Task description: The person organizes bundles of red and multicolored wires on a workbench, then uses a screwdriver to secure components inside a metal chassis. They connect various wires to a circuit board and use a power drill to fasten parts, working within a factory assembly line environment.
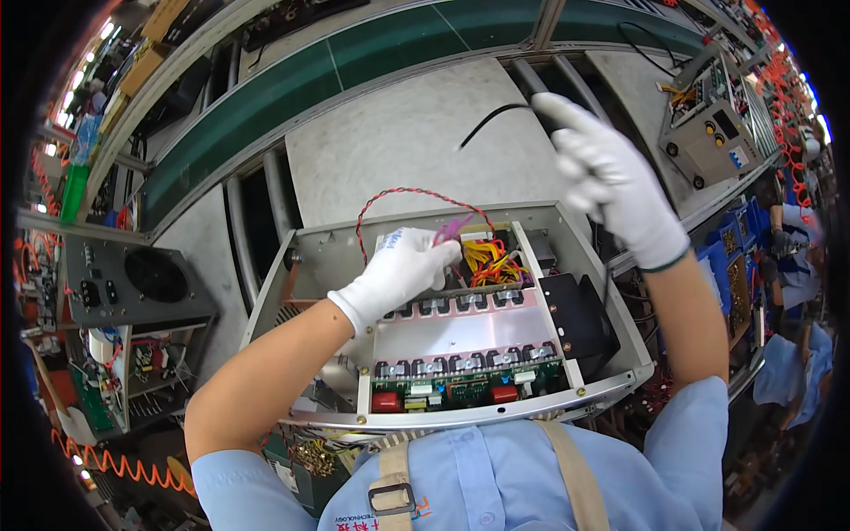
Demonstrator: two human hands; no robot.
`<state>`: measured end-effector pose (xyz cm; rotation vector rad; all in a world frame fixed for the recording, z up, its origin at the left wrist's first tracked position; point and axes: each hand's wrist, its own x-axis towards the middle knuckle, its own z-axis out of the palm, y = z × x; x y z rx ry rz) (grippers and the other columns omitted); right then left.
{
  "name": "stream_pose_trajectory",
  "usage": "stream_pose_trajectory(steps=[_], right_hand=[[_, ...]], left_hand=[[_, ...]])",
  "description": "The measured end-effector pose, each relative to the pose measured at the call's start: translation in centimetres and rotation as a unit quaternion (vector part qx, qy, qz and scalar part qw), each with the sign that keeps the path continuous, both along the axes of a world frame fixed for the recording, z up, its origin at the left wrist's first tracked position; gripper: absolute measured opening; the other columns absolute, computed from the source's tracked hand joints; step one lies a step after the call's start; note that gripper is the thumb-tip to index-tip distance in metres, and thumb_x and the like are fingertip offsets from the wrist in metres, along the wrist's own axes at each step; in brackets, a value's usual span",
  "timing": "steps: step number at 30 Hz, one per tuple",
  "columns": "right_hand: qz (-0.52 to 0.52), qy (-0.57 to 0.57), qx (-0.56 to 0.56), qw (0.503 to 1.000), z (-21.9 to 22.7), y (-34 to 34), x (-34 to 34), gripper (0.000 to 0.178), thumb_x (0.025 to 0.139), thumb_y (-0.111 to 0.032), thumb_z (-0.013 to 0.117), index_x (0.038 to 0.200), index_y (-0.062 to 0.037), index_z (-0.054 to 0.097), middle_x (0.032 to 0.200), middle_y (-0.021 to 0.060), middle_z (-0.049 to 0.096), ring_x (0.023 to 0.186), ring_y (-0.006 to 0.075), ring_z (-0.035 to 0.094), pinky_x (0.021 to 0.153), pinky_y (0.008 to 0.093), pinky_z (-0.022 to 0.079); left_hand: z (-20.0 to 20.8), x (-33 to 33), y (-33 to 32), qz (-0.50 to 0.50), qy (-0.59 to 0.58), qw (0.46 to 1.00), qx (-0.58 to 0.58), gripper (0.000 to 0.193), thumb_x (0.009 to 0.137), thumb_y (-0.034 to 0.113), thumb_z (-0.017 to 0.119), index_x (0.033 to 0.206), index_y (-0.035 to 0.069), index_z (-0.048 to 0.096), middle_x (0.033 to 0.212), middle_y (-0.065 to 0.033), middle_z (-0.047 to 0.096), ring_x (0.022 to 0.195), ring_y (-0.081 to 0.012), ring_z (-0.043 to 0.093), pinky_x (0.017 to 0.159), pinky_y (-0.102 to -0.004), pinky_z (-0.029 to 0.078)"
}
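Observation:
An open grey metal chassis (310,405) lies right in front of me. My left hand (403,273), in a white glove, pinches a bundle of purple wires (453,228) above its far part. Behind the fingers, yellow and red wires (492,264) bunch up, and a twisted red-and-black wire (416,191) arches over the far wall. A silver heatsink plate (460,323) with rows of black components fills the middle. Raised over the far right corner, my gloved right hand (611,181) has its fingers closed on a black cable (489,119), whose free end points left.
A grey unit with a round fan (155,274) stands at the left, above an opened unit. Another unit with a knobbed panel (713,142) sits at the far right. A green conveyor belt (372,66) runs behind the pale board (407,115). Blue parts bins (735,234) are at the right.

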<state>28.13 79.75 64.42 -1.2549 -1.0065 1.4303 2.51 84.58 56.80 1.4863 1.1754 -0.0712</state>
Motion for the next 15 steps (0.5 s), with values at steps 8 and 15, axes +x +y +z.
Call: stream_pose_trajectory(steps=[8, 15], right_hand=[[0.209, -0.343, -0.017, 0.916, -8.2, 2.2, -4.3, 0.025, 0.088, -0.025, 0.064, 0.103, -0.0063, 0.07, 0.095, 0.0159, 0.07, 0.088, 0.0273, 0.068, 0.08, 0.0367, 0.051], [0.185, -0.347, 0.012, 0.919, -9.4, 2.7, -4.0, 0.024, 0.091, -0.021, 0.059, 0.106, -0.0046, 0.068, 0.082, 0.0118, 0.068, 0.068, 0.0192, 0.064, 0.065, 0.0321, 0.05]], left_hand=[[-0.6, 0.8, -0.4, -0.004, 0.006, 1.0, 0.013, 0.035, 0.094, 0.035, 0.057, 0.092, 0.002, 0.067, 0.064, -0.0038, 0.062, 0.06, -0.0104, 0.056, 0.058, -0.0291, 0.045], [-0.3, 1.6, -0.4, -0.003, 0.073, 0.992, 0.106, 0.031, 0.092, 0.033, 0.057, 0.088, 0.003, 0.063, 0.064, -0.0055, 0.064, 0.06, -0.0174, 0.063, 0.063, -0.0321, 0.05]])
